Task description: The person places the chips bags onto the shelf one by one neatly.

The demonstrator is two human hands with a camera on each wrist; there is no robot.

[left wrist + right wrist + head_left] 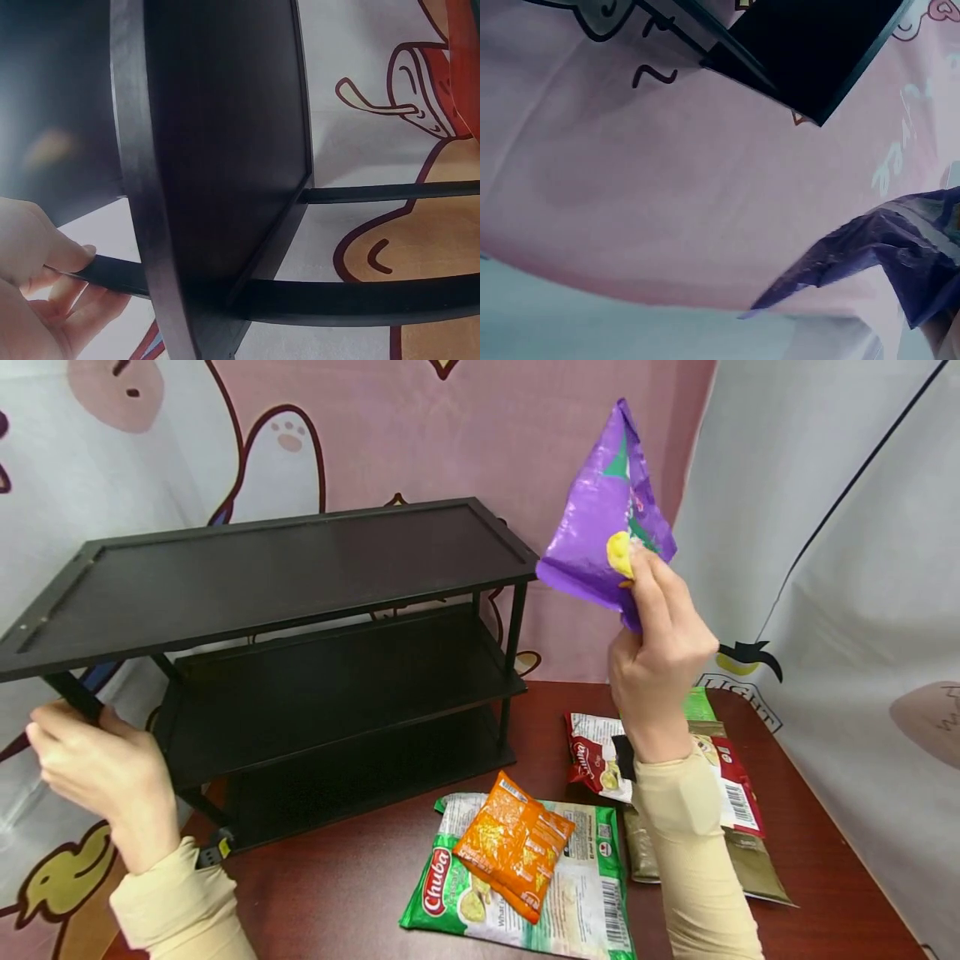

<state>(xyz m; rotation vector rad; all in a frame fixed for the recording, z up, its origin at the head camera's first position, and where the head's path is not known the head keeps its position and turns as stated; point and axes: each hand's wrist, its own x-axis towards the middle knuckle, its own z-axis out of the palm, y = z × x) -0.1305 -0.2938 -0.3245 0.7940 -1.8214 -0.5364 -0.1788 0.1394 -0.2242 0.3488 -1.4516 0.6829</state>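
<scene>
A purple snack bag (592, 527) is pinched by its lower corner in my right hand (663, 643), raised beside the right end of a black three-tier shelf (315, 568). Part of the same crinkled bag (877, 240) shows at the right of the right wrist view. My left hand (112, 768) grips the shelf's front left post (73, 693) just under the top board. Thumb and fingers wrap that post in the left wrist view, where the left hand (45, 277) sits at lower left.
In front of the shelf, an orange snack bag (513, 843) lies on a green and white Chuba bag (585, 893) on the dark red table (322, 902). Several more bags, including a red and white one (596, 756), lie at the right, partly behind my right forearm. Patterned cloth (600, 393) hangs behind.
</scene>
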